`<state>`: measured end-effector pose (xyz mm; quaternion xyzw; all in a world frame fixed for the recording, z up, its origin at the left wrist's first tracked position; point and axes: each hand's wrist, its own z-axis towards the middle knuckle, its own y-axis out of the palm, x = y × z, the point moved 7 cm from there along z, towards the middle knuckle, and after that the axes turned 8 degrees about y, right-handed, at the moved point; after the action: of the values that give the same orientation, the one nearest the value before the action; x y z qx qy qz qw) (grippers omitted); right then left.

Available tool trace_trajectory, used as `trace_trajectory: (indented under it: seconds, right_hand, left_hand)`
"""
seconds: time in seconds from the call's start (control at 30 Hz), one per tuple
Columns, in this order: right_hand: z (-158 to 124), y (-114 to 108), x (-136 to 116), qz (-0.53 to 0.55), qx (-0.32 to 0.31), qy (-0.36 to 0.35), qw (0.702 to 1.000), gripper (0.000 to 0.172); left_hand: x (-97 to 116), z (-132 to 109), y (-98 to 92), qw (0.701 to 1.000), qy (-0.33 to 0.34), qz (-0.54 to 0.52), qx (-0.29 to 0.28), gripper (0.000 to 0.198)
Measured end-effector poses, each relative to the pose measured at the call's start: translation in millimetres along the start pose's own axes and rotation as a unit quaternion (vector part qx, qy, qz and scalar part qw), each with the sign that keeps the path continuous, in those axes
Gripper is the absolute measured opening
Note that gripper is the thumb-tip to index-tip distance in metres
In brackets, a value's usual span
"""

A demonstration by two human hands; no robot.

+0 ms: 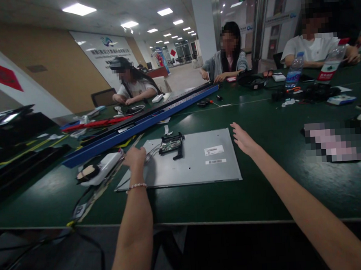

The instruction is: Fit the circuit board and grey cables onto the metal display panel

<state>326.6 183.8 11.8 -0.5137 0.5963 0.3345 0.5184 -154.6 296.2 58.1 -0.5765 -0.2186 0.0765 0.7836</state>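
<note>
A flat silver metal panel (197,166), with two white labels, lies on the green table in front of me. On its upper part rests a small green circuit board (171,145) in a black plastic bracket (179,153). Thin grey cables (152,153) run from the board to the panel's left edge. There my left hand (135,157) is closed beside the cables; what its fingers hold, if anything, is hidden. Off the panel's upper right corner, my right hand (243,138) hovers with its fingers apart and holds nothing.
Behind the panel, a long blue bar (155,122) crosses the table (264,199). A white device (104,168) lies left of my left hand. Bottles (295,71) and a phone-like object (334,142) are on the right. Several people (134,87) sit across the table.
</note>
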Motion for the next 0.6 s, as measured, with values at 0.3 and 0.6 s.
trace_trajectory:
  seconds: [0.3,0.6]
  right_hand:
    - [5,-7,3,-0.014,-0.028,0.014,0.999,0.068]
    - [4,-25,3,-0.056,-0.013,0.017,0.998,0.069]
  left_hand:
    - [10,4,7.4,0.996,0.047,0.044,-0.058,0.048]
    - [23,6,14.0,0.991,0.068,0.022,-0.113,0.046]
